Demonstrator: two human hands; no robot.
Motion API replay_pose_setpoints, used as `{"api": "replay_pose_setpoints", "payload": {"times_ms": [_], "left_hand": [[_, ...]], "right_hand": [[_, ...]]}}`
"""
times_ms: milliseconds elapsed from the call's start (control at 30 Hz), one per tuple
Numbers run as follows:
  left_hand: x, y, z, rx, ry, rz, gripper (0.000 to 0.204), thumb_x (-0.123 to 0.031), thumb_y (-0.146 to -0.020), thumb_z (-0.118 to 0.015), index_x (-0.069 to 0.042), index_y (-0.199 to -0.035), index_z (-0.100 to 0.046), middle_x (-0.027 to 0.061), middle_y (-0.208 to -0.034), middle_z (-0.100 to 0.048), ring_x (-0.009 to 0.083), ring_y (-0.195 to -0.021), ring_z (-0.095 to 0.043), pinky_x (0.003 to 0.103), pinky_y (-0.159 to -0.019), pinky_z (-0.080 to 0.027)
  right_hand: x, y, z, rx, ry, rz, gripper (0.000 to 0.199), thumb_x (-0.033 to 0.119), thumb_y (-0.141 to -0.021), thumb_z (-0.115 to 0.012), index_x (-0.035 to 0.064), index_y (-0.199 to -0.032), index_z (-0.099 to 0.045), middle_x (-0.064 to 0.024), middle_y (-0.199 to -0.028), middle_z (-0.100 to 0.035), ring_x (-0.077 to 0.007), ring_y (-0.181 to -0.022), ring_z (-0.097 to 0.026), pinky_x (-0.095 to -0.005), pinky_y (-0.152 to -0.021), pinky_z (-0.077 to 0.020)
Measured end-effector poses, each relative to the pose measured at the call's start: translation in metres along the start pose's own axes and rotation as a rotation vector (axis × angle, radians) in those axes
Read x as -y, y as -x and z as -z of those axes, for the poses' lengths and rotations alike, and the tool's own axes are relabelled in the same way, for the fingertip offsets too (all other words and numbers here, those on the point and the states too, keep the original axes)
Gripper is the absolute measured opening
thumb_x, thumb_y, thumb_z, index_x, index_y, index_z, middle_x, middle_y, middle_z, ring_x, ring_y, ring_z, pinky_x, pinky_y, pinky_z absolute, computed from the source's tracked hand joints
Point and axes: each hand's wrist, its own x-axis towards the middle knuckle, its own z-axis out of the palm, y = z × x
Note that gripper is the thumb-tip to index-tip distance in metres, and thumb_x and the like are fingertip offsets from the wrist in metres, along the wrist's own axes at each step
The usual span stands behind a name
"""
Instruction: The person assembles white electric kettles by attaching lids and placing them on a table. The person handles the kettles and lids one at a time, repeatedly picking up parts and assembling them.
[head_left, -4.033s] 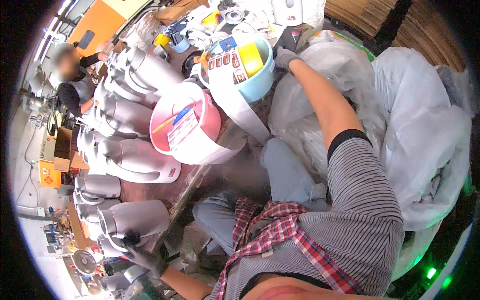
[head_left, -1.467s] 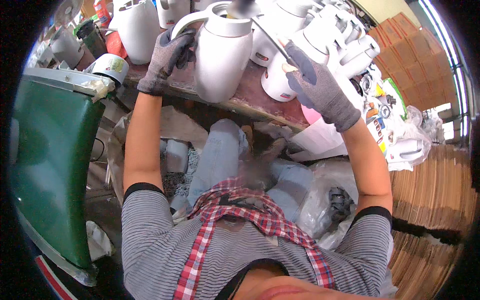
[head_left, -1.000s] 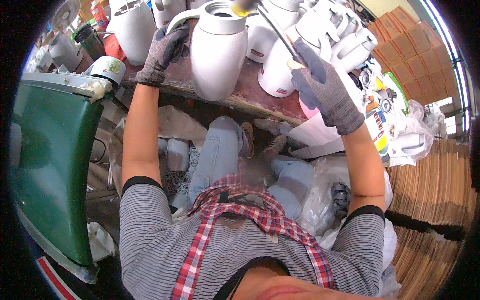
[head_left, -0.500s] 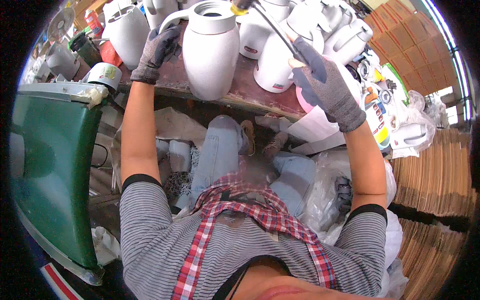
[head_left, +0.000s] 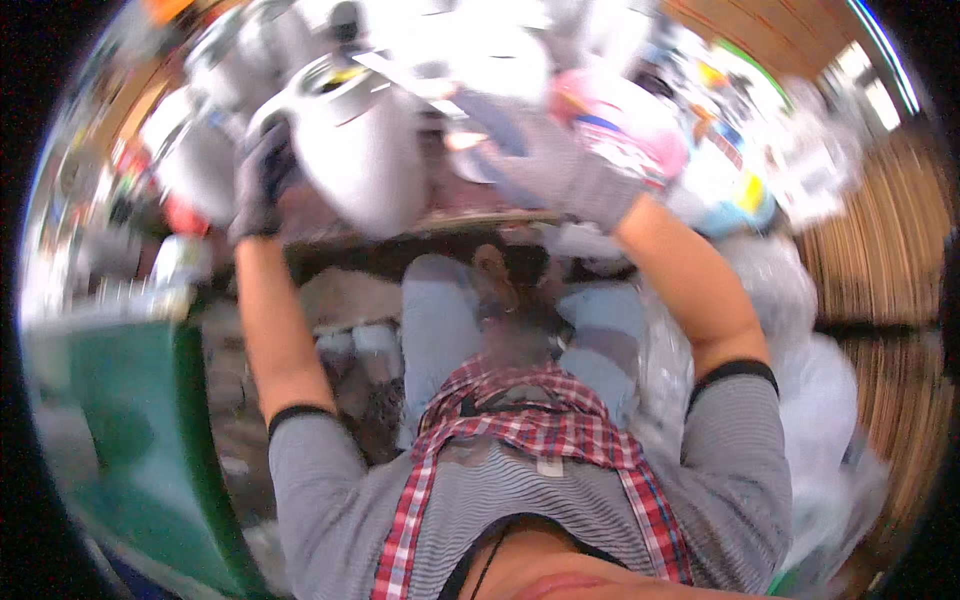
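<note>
A white jug with a round open mouth tilts at the front of the dark red table, blurred by motion. My left hand, in a grey glove, is closed round the jug's handle at its left side. My right hand, gloved too, with bare fingertips showing, grips a mallet with a metal shaft. One end of the mallet's head looks black, the other yellow. The yellow end is at the jug's mouth; blur hides whether it touches inside.
Several white jugs stand behind and left of mine, one jug close to my left hand. A green panel lies at my left. Stacked cardboard and clear plastic bags are at my right. A pink item sits beyond my right hand.
The mallet has come down and left from above the table onto the jug's mouth, with my right hand. The jug now leans, and the whole view has shifted and blurred.
</note>
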Motion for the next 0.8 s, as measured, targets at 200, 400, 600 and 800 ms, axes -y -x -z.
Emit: {"api": "replay_pose_setpoints", "payload": {"times_ms": [200,400,600,800], "left_hand": [[0.040,-0.040,0.095,-0.051,0.232,-0.063,0.049,-0.025,-0.098,-0.056,-0.007,-0.143,-0.047,0.0077,-0.130,-0.057,0.0204,-0.113,-0.058,0.035,-0.096,-0.046],[0.025,0.052,0.097,-0.268,-0.084,-0.268,0.057,-0.034,-0.100,-0.049,-0.005,-0.148,-0.038,0.0136,-0.149,-0.044,0.0309,-0.133,-0.046,0.044,-0.112,-0.034],[0.032,0.128,0.079,-0.252,-0.248,-0.352,0.060,-0.040,-0.095,-0.054,-0.006,-0.143,-0.043,0.0161,-0.144,-0.048,0.0340,-0.130,-0.048,0.048,-0.110,-0.036],[0.040,0.140,0.089,-0.403,-2.505,-1.019,0.063,-0.046,-0.091,-0.059,-0.006,-0.138,-0.049,0.0186,-0.139,-0.052,0.0371,-0.127,-0.051,0.052,-0.109,-0.038]], "right_hand": [[0.017,0.068,0.095,-0.262,-0.277,-0.313,0.058,0.017,-0.094,-0.059,0.0088,-0.148,-0.042,-0.0025,-0.089,-0.065,-0.0072,-0.064,-0.055,-0.0238,-0.056,-0.0440],[0.005,0.205,0.213,-0.880,-0.131,-0.696,0.062,0.023,-0.095,-0.062,0.0133,-0.151,-0.038,0.0045,-0.075,-0.051,-0.0041,-0.055,-0.044,-0.0223,-0.045,-0.0356],[-0.123,0.332,0.294,-0.951,0.025,-0.988,0.061,0.028,-0.097,-0.058,0.0205,-0.153,-0.035,-0.0002,-0.072,-0.049,-0.0082,-0.048,-0.045,-0.0276,-0.041,-0.0400],[-0.231,0.359,0.316,-0.559,0.736,-1.202,0.057,0.033,-0.094,-0.057,0.0171,-0.148,-0.043,-0.0153,-0.102,-0.069,-0.0242,-0.085,-0.068,-0.0389,-0.077,-0.0530]]}}
